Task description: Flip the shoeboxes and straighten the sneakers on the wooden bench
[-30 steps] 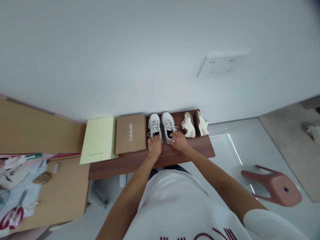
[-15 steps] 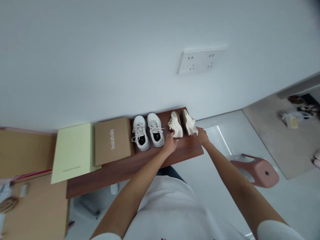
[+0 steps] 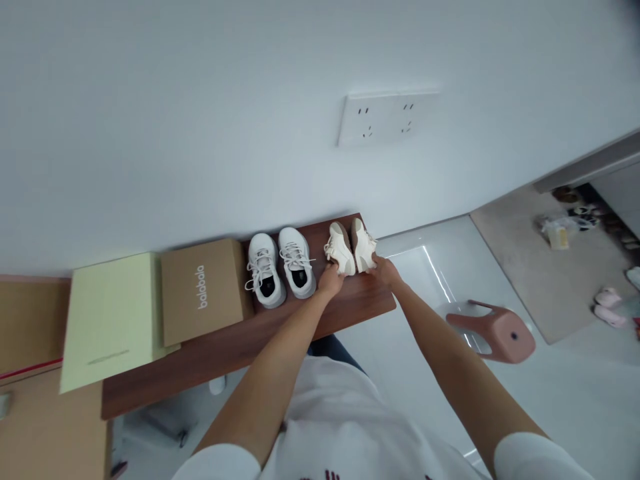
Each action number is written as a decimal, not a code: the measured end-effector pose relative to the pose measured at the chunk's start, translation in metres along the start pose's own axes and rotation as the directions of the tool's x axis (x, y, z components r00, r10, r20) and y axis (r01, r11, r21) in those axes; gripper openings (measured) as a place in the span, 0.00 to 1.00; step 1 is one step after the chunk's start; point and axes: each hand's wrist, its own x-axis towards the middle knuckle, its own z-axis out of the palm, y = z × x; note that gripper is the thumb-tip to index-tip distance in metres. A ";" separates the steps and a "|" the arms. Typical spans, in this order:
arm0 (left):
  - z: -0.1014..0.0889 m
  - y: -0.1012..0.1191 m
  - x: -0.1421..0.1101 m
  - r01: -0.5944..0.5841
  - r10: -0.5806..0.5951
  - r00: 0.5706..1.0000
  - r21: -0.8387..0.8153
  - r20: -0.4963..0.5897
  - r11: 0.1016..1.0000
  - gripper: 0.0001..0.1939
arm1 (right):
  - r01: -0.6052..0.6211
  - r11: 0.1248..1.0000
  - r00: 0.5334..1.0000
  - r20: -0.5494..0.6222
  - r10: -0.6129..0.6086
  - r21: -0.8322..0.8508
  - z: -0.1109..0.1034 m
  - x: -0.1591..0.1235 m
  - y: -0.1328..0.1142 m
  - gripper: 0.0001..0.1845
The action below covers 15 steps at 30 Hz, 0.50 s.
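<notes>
Two small cream shoes with brown soles lie tipped on their sides at the right end of a brown wooden shelf (image 3: 280, 337). My left hand (image 3: 331, 279) grips the heel end of the left cream shoe (image 3: 341, 249). At the heel of the right cream shoe (image 3: 363, 247), my right hand (image 3: 386, 272) has its fingers closed on it. The two soles face each other, nearly touching. Left of them stands a pair of larger white lace-up sneakers, the left sneaker (image 3: 263, 263) and the right sneaker (image 3: 297, 257), both upright with toes to the wall.
A brown shoebox (image 3: 200, 293) and a pale green box (image 3: 113, 320) sit further left on the shelf. Behind is a wall with a socket panel (image 3: 387, 119). A pink stool (image 3: 510, 335) stands on the floor to the right. Cardboard (image 3: 50, 427) is at lower left.
The right cream shoe has moved left, closer to the left one, with my right hand on it. My left hand has closed on the left shoe. The view has shifted slightly right.
</notes>
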 end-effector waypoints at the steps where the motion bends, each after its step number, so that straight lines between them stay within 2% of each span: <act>1: -0.003 0.000 -0.002 -0.014 0.014 1.000 0.000 -0.013 1.000 0.18 | 0.029 1.000 0.999 -0.015 -0.029 -0.001 -0.002 0.000 0.001 0.19; 6: -0.017 0.005 -0.017 -0.082 0.082 0.996 0.011 -0.034 0.997 0.20 | 0.206 0.975 0.969 -0.123 -0.216 -0.089 -0.014 -0.004 0.002 0.13; 10: -0.024 0.018 -0.030 -0.101 0.097 0.995 0.165 0.032 0.981 0.19 | 0.273 0.931 0.947 -0.102 -0.304 -0.244 -0.023 -0.012 -0.009 0.11; 15: -0.027 0.035 -0.031 -0.110 0.077 0.991 0.345 0.109 0.932 0.21 | 0.292 0.884 0.938 -0.069 -0.338 -0.365 -0.027 -0.016 -0.033 0.11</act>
